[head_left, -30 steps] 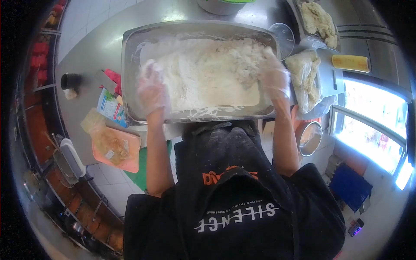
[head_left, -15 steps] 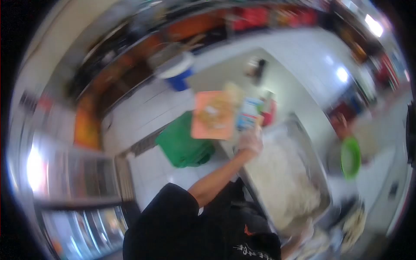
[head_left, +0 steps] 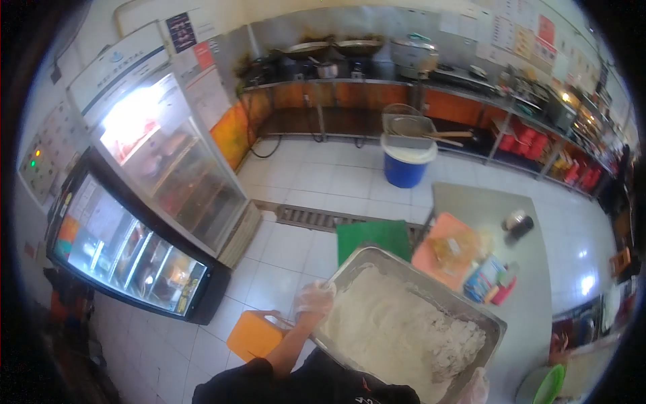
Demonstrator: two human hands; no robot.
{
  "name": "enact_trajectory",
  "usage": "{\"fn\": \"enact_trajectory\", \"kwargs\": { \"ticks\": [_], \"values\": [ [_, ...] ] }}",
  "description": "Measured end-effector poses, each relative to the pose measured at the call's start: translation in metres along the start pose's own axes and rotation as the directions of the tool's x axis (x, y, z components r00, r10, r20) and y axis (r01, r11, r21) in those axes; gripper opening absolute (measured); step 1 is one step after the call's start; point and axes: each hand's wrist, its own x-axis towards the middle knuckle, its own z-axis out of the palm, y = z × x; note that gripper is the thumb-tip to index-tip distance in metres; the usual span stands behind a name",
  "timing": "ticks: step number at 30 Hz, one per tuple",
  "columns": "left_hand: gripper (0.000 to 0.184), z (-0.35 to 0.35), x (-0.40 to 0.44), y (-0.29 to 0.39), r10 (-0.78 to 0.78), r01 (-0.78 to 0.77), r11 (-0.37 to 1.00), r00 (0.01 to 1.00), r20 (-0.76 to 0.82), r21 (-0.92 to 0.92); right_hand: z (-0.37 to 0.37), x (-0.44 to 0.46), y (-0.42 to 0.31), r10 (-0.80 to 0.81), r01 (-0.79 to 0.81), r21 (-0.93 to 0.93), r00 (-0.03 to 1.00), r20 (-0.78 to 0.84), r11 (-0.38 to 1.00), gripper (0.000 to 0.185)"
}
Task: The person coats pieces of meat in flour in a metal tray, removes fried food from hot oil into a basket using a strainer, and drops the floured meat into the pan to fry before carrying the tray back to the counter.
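Note:
A large rectangular metal tray is spread with white flour. Flour-coated pieces are heaped at its right end. My left hand, in a clear plastic glove, is closed on the tray's left rim. At the lower right edge, my right hand, also gloved, is against the rim; most of its fingers are hidden or cut off by the frame. The tray is held close in front of my body and covers part of the steel table.
On the table lie an orange cutting board with a bag of food, a blue-and-white packet and bottles. Nearby stand a green covered item, an orange stool, a blue bucket, glass-door fridges and a green-rimmed basin.
The view has swung left and sharpened. The tray has shifted leftward relative to the table and turned with my body, with both hands still at its rim. The fridges and stove now show fully.

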Motion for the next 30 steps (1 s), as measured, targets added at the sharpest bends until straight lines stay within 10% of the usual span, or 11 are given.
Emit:
{"fn": "enact_trajectory", "kwargs": {
  "ticks": [4,10,13,25,30],
  "values": [
    [0.043,-0.027,0.030,-0.084,-0.130,0.130,0.991,0.991,-0.019,0.033,0.009,0.002,-0.098,-0.129,0.128,0.041,0.992,0.017,0.991,0.054],
    [0.043,-0.089,0.105,-0.187,-0.680,0.659,0.635,0.725,0.113,-0.404,0.029,0.007,-0.297,0.169,-0.122,0.799,0.985,0.026,0.589,0.035],
    [0.043,-0.157,0.135,-0.190,-0.733,0.690,0.620,0.679,0.037,-0.375,0.047,0.004,-0.367,0.067,-0.072,0.854,0.997,0.043,0.515,0.028],
    [0.044,-0.153,0.348,-0.253,-0.684,0.677,0.719,0.729,0.012,-0.156,0.115,0.106,-0.577,0.119,-0.206,0.539,0.974,0.192,0.816,0.028],
    [0.052,-0.172,0.464,-0.253,-0.806,0.806,0.588,0.591,0.034,-0.071,0.152,0.184,-0.696,0.000,-0.117,0.416,0.963,0.271,0.902,0.034]
  ]
}}
